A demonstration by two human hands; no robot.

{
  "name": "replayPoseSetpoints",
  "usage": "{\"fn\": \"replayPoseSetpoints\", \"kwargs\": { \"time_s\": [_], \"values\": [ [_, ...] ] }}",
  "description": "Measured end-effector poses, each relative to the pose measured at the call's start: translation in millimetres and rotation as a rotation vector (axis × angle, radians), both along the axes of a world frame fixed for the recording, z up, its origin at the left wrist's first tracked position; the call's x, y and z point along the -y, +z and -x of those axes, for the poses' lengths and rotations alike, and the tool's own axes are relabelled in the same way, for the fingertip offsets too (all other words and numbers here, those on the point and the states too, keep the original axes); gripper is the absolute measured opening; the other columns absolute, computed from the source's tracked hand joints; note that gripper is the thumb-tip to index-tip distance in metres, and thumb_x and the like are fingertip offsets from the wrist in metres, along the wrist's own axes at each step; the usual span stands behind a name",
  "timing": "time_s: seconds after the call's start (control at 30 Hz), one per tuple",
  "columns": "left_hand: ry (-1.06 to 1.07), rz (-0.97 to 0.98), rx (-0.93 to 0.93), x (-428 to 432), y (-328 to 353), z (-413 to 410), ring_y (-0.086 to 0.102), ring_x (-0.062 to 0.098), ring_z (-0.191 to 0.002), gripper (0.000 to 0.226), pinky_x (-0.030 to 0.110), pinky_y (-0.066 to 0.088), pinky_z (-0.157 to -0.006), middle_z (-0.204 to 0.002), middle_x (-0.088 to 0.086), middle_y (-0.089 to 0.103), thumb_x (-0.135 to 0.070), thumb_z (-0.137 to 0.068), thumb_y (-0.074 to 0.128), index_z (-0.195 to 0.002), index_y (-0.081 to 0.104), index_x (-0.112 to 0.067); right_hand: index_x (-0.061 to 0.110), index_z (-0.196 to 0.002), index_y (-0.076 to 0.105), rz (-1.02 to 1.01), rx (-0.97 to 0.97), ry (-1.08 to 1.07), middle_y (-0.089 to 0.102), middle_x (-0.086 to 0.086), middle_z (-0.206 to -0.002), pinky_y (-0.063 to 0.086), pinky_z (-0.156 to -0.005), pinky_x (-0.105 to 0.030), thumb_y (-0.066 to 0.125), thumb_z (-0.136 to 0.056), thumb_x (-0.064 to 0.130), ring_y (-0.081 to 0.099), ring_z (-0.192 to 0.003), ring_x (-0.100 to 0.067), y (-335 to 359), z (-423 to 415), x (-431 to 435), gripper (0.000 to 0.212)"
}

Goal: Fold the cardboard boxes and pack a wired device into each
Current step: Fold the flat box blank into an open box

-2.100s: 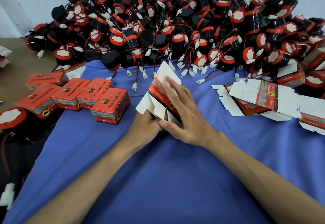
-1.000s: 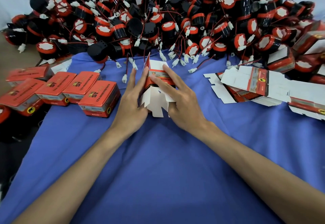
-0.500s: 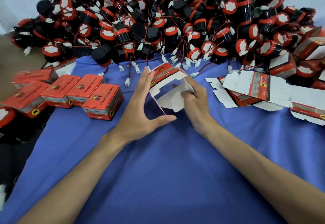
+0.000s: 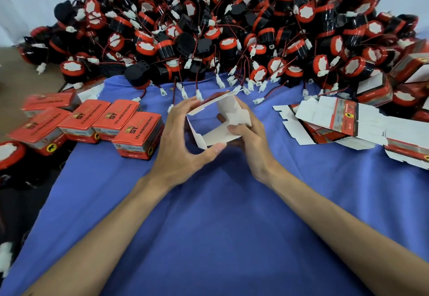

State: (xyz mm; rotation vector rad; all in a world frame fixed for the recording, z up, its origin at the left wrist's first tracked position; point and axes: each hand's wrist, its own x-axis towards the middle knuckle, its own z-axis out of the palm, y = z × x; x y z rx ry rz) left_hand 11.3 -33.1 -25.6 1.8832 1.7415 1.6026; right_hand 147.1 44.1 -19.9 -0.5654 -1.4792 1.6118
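Head view: above the blue worktop (image 4: 220,226), the left hand (image 4: 183,140) grips the left wall of a half-opened box (image 4: 220,134), the right hand (image 4: 251,143) pinches its right flaps, its hollow facing the person, and the device pile (image 4: 232,40) lies just beyond both hands.

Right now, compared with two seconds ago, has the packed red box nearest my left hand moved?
No. The packed red box still ends the row of packed boxes at the blue cloth's left edge; only the view shifted.
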Motion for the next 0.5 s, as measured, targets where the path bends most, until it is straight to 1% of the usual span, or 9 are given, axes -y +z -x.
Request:
{"fn": "replayPoseSetpoints", "kwargs": {
  "time_s": [0.07,0.13,0.2,0.23,0.3,0.37,0.4,0.43,0.5],
  "values": [
    [-0.013,-0.027,-0.025,-0.2,-0.2,1.4,0.039,0.011,-0.133,0.073,0.045,0.039,-0.107,-0.138,-0.002,0.042,-0.045,-0.075,0.065,-0.134,0.040,-0.010,0.041,-0.122,0.049,-0.032,0.008,0.013,0.051,-0.005,-0.132,0.056,-0.075,-0.030,0.046,-0.073,0.011,0.061,-0.111,-0.016,-1.3,-0.7,0.4,0.058],
    [-0.033,-0.035,-0.069,-0.5,-0.3,0.4,0.040,0.022,-0.133,0.073,0.048,0.035,-0.109,-0.139,0.006,0.043,-0.043,-0.076,0.063,-0.134,0.040,-0.005,0.039,-0.135,0.039,-0.070,0.003,0.039,0.053,-0.004,-0.125,0.056,-0.076,-0.037,0.047,-0.074,0.006,0.065,-0.097,-0.015,-3.2,-1.7,0.4,0.070],
    [-0.070,-0.014,-0.079,-0.9,1.2,-0.5,0.035,0.027,-0.136,0.074,0.049,0.031,-0.112,-0.141,0.012,0.038,-0.042,-0.076,0.063,-0.135,0.036,-0.007,0.046,-0.139,0.032,-0.129,0.001,0.052,0.056,0.002,-0.109,0.052,-0.075,-0.044,0.046,-0.073,0.003,0.056,-0.082,-0.020,-3.6,-2.5,-0.1,0.080],
    [-0.095,0.004,-0.069,-0.1,2.0,-1.0,0.032,0.029,-0.138,0.076,0.050,0.029,-0.113,-0.142,0.013,0.035,-0.044,-0.076,0.063,-0.136,0.033,-0.007,0.049,-0.138,0.032,-0.159,0.003,0.054,0.056,0.004,-0.107,0.049,-0.073,-0.044,0.046,-0.073,0.003,0.049,-0.081,-0.023,-2.6,-2.9,-0.9,0.080],
    [-0.139,0.043,-0.057,3.6,3.7,-2.8,0.025,0.030,-0.141,0.087,0.053,0.027,-0.114,-0.144,0.016,0.028,-0.060,-0.077,0.060,-0.137,0.028,-0.006,0.045,-0.135,0.037,-0.181,-0.013,0.075,0.056,0.003,-0.111,0.045,-0.075,-0.038,0.046,-0.074,0.002,0.047,-0.084,-0.020,-0.3,-4.1,-2.2,0.075],
    [-0.185,0.083,-0.070,2.8,4.4,-5.7,0.019,0.031,-0.143,0.101,0.053,0.025,-0.115,-0.145,0.017,0.022,-0.083,-0.077,0.041,-0.138,0.026,-0.003,0.037,-0.131,0.045,-0.167,-0.045,0.133,0.055,-0.004,-0.111,0.045,-0.073,-0.031,0.046,-0.079,0.006,0.050,-0.087,-0.017,0.1,-6.2,-1.3,0.061],
    [-0.194,0.090,-0.065,0.5,6.0,-7.6,0.018,0.033,-0.142,0.108,0.052,0.024,-0.116,-0.144,0.017,0.021,-0.089,-0.074,0.031,-0.137,0.027,-0.001,0.035,-0.128,0.048,-0.163,-0.050,0.169,0.056,-0.004,-0.108,0.044,-0.070,-0.030,0.048,-0.082,0.014,0.052,-0.087,-0.016,-0.3,-6.8,0.1,0.051],
    [-0.189,0.086,-0.039,-4.3,7.8,-9.3,0.020,0.036,-0.141,0.113,0.047,0.026,-0.117,-0.141,0.018,0.022,-0.093,-0.071,0.026,-0.134,0.031,0.001,0.033,-0.126,0.050,-0.162,-0.049,0.203,0.057,-0.002,-0.104,0.046,-0.068,-0.029,0.049,-0.085,0.024,0.054,-0.087,-0.015,-0.1,-7.0,2.0,0.042],
    [-0.156,0.113,0.081,-12.6,11.5,-7.7,0.027,0.037,-0.136,0.122,0.028,0.029,-0.114,-0.137,0.022,0.026,-0.096,-0.064,0.027,-0.127,0.039,0.008,0.024,-0.125,0.048,-0.170,-0.053,0.254,0.056,0.001,-0.102,0.048,-0.065,-0.025,0.045,-0.090,0.040,0.055,-0.087,-0.014,1.4,-5.7,5.9,0.039]
  ]
}}
